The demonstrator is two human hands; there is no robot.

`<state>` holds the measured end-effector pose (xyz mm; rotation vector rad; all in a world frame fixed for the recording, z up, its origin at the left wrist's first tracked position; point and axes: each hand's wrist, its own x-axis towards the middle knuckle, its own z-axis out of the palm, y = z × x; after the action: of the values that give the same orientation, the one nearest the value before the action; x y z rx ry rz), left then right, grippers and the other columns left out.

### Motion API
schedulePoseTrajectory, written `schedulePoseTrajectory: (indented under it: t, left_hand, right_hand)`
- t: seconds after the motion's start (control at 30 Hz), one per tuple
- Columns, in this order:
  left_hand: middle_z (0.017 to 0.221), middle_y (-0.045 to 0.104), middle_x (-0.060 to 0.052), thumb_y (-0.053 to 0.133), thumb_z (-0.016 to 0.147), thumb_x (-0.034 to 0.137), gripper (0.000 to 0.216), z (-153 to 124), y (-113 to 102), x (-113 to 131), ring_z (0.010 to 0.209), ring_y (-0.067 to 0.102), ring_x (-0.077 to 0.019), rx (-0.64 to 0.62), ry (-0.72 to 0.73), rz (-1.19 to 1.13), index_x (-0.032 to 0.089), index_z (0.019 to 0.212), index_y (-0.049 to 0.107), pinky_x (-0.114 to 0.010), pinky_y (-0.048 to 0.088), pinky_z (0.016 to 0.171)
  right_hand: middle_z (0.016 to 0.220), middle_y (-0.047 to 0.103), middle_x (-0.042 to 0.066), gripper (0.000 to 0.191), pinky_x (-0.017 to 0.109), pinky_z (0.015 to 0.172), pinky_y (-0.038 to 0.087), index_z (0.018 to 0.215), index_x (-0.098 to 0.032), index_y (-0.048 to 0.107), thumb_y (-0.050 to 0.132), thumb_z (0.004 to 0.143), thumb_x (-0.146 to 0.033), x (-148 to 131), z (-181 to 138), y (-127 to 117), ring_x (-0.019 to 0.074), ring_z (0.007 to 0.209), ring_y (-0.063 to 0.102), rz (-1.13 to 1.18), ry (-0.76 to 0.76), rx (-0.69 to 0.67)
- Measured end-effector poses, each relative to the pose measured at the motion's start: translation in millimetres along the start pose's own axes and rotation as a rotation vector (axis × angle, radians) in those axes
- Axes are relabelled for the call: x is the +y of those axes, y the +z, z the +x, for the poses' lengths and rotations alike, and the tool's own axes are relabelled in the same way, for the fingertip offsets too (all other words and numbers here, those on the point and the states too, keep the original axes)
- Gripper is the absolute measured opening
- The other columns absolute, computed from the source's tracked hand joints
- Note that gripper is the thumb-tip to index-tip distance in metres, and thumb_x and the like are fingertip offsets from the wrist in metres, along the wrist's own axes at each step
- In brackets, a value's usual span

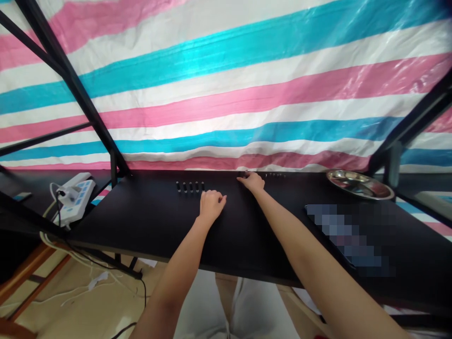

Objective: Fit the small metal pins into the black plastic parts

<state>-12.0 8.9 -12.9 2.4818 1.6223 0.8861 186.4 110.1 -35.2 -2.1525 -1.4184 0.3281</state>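
Observation:
Several small black cylinders with pale lower ends (190,187) stand in a row on the black table (148,221). My left hand (212,205) rests just in front of the row's right end, its fingers curled under; whatever lies inside them, if anything, is hidden. Farther back, my right hand (253,181) pinches at the table's rear edge, close to a small dark thing too unclear to name. Just right of that hand lies a line of tiny silvery pieces (278,175).
A round shiny metal tray (360,184) sits at the back right. Nearer is a dark flat object, blurred out (342,235). White power strips (76,200) with cables lie at left. Black frame bars (77,92) slant up at both sides, before a striped plastic sheet (212,99).

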Motion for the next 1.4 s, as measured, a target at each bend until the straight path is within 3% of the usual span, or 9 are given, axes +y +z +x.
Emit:
schedulePoseTrajectory:
  t: [0.17,0.3,0.4,0.47,0.57,0.87,1.03,1.17,1.4]
  left_hand:
    - [0.064,0.057,-0.003,0.051,0.082,0.031,0.028,-1,2,0,0.068,0.051,-0.0159,0.002,0.015,-0.006,0.017,0.059,0.060,-0.032,0.036,0.073]
    - [0.063,0.056,-0.003,0.050,0.082,0.031,0.027,-1,1,2,0.069,0.051,-0.0156,0.011,0.006,-0.030,0.017,0.063,0.061,-0.032,0.037,0.073]
    - [0.071,0.057,-0.003,0.048,0.083,0.029,0.022,-2,-3,4,0.072,0.052,-0.0152,0.067,0.010,-0.079,0.018,0.094,0.064,-0.030,0.038,0.074]
    - [0.082,0.058,-0.004,0.043,0.086,0.026,0.036,-3,-5,5,0.078,0.053,-0.0153,0.111,0.039,-0.102,0.020,0.120,0.052,-0.029,0.039,0.076]
    - [0.095,0.056,-0.005,0.034,0.089,0.024,0.045,-4,-7,4,0.087,0.053,-0.0153,0.121,0.099,-0.111,0.023,0.134,0.037,-0.028,0.040,0.080]
    - [0.093,0.059,-0.005,0.044,0.086,0.026,0.024,-6,3,4,0.086,0.053,-0.0157,0.039,0.218,-0.193,0.022,0.103,0.062,-0.030,0.042,0.082]
    - [0.084,0.058,-0.003,0.045,0.083,0.017,0.020,-4,8,3,0.079,0.054,-0.0131,0.056,0.139,-0.346,0.019,0.096,0.059,-0.025,0.044,0.076]
    - [0.086,0.058,-0.003,0.046,0.082,0.019,0.017,-3,7,2,0.073,0.053,-0.0108,0.162,0.000,-0.427,0.018,0.096,0.057,-0.024,0.044,0.075]
    - [0.082,0.060,-0.004,0.047,0.082,0.031,0.020,-4,-1,11,0.069,0.054,-0.0111,0.276,-0.046,-0.579,0.017,0.094,0.057,-0.023,0.043,0.066]
  right_hand:
    - [0.095,0.067,0.009,0.028,0.033,0.076,0.041,0.091,-0.020,0.065,0.059,0.072,-0.040,-6,3,9,0.0236,0.092,0.060,-0.003,-0.074,0.000]
    - [0.087,0.068,0.007,0.017,0.029,0.070,0.039,0.081,-0.019,0.064,0.055,0.076,-0.033,-17,-10,10,0.0196,0.082,0.061,-0.002,-0.252,0.031]
    - [0.077,0.067,0.004,0.016,0.027,0.065,0.037,0.075,-0.019,0.061,0.055,0.076,-0.035,-26,-32,1,0.0169,0.072,0.059,0.038,-0.370,0.026]
    - [0.075,0.066,0.003,0.016,0.026,0.063,0.035,0.072,-0.020,0.060,0.056,0.076,-0.034,-30,-50,-8,0.0159,0.069,0.057,0.041,-0.427,-0.007]
    - [0.073,0.065,0.003,0.015,0.027,0.064,0.034,0.071,-0.019,0.059,0.058,0.075,-0.033,-31,-78,-22,0.0166,0.069,0.057,-0.010,-0.487,-0.044]
    - [0.064,0.058,0.003,0.013,0.025,0.058,0.032,0.062,-0.020,0.054,0.054,0.075,-0.023,-15,-116,-31,0.0142,0.060,0.050,0.058,-0.605,-0.153]
    - [0.062,0.056,0.001,0.012,0.025,0.058,0.033,0.062,-0.021,0.056,0.057,0.073,-0.025,-10,-115,-29,0.0141,0.059,0.048,0.187,-0.649,-0.167]
    - [0.070,0.061,0.002,0.007,0.027,0.065,0.037,0.074,-0.023,0.063,0.058,0.074,-0.027,-6,-113,-28,0.0160,0.064,0.052,0.386,-0.625,-0.157]
    - [0.079,0.064,0.005,0.016,0.026,0.064,0.036,0.085,-0.023,0.062,0.050,0.083,-0.033,-2,-114,-27,0.0178,0.071,0.056,0.106,-0.521,-0.110]
